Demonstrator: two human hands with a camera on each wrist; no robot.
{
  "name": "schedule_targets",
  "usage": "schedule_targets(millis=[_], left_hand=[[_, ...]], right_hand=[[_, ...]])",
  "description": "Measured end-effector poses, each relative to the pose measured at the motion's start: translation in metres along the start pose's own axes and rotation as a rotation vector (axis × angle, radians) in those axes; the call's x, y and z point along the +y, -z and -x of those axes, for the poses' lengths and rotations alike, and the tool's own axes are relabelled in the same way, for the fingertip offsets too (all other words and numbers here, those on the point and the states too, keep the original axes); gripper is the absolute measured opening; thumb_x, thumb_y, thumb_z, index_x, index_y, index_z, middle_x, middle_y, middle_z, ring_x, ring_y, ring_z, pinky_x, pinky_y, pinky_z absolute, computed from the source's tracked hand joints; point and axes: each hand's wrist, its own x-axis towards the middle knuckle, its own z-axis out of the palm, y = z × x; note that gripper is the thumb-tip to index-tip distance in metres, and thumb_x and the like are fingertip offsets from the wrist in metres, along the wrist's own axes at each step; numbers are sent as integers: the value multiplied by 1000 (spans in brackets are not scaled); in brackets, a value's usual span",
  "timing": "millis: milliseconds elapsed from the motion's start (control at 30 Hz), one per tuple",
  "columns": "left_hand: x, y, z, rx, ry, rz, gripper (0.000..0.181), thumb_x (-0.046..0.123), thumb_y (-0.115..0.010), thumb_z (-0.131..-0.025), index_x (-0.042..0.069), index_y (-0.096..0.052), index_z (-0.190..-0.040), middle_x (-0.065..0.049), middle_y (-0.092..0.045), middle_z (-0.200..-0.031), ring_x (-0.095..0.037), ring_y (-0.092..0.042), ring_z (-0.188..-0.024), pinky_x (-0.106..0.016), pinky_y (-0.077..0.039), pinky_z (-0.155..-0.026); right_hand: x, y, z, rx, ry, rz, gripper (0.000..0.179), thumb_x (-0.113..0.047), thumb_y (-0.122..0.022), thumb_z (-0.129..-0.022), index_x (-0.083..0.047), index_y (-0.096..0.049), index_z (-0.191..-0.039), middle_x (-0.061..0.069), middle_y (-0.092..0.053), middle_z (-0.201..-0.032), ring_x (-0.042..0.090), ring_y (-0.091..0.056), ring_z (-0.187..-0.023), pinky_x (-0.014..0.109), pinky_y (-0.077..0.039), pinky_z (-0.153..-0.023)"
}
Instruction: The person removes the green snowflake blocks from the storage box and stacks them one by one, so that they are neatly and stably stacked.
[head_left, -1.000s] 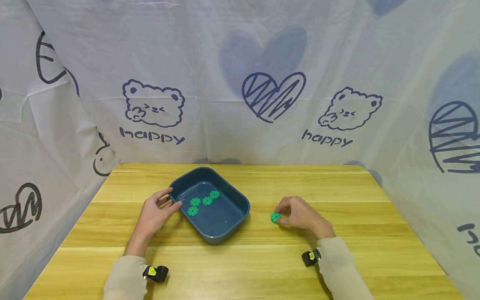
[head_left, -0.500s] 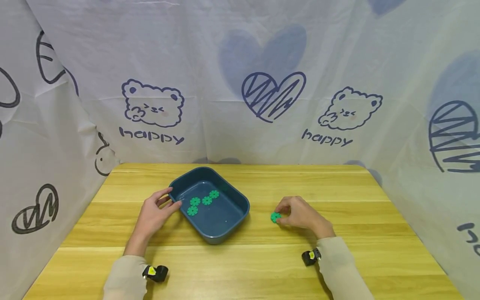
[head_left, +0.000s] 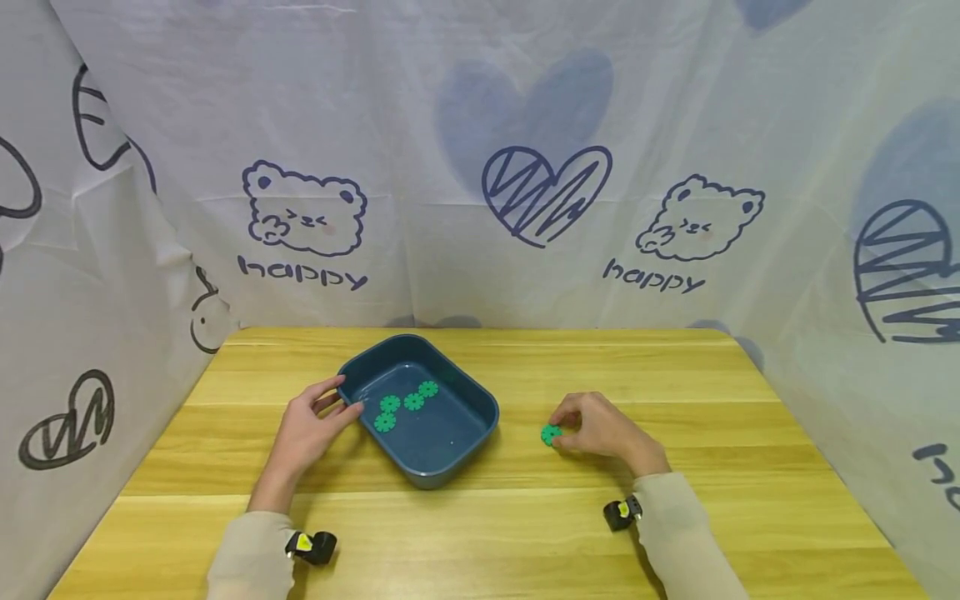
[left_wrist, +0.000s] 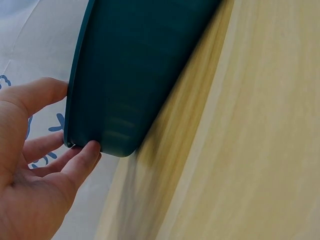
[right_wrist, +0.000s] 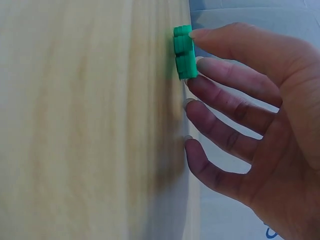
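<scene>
My right hand (head_left: 600, 427) pinches a small green notched disc (head_left: 551, 434) close over the wooden table, right of the bin. In the right wrist view the disc (right_wrist: 185, 52) shows edge-on at the thumb and fingertips, while the other fingers are loosely bent. A dark blue rectangular bin (head_left: 442, 454) stands left of centre, turned at an angle. Its left corner meets the thumb and fingertips of my left hand (head_left: 309, 429), which rest at the rim. The left wrist view shows those fingertips against the outer wall of the bin (left_wrist: 125, 75). Several similar green discs (head_left: 385, 422) lie flat inside it.
The table (head_left: 465, 542) has a light wood grain. Behind and beside it hangs a white cloth (head_left: 420, 275) printed with bears and hearts. Each sleeve carries a small black wrist camera (head_left: 311, 547).
</scene>
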Motion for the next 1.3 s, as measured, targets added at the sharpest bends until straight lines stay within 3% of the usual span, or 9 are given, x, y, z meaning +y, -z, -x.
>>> schedule_targets(millis=[333, 567, 933, 1300], left_hand=[[-3, -1, 0, 1, 7, 16, 70, 21, -73, -98, 1, -40, -156, -23, -29, -167, -40, -44, -149, -22, -53, -107], [-2, -1, 1, -2, 11, 8, 71, 22, -73, -98, 1, -39, -157, -24, -29, -167, -39, -43, -149, -28, -51, -109], [-4, -1, 0, 0, -3, 10, 69, 21, -72, -98, 0, -40, -156, -23, -29, -167, -39, -43, -149, -24, -51, -108], [-4, -2, -1, 0, 10, 17, 68, 19, -72, -98, 1, -40, -156, -23, -28, -167, -40, -43, -149, -28, -50, -109]], right_hand=[[-6, 5, -2, 11, -10, -15, 31, -26, -81, -91, -9, -76, -115, 5, -75, -112, 19, -64, -99, 36, -59, -87], [-29, 12, -13, -5, 84, -29, 29, -20, -77, -93, -6, -74, -118, 10, -75, -113, 17, -66, -93, 27, -60, -78], [-76, 21, -52, -47, 179, 1, 22, -20, -78, -92, -10, -78, -111, 6, -76, -106, 16, -70, -89, 26, -62, -76], [-129, 13, -107, -193, 256, 94, 23, -20, -78, -91, -9, -78, -112, 6, -78, -111, 16, -70, -89, 21, -60, -77]])
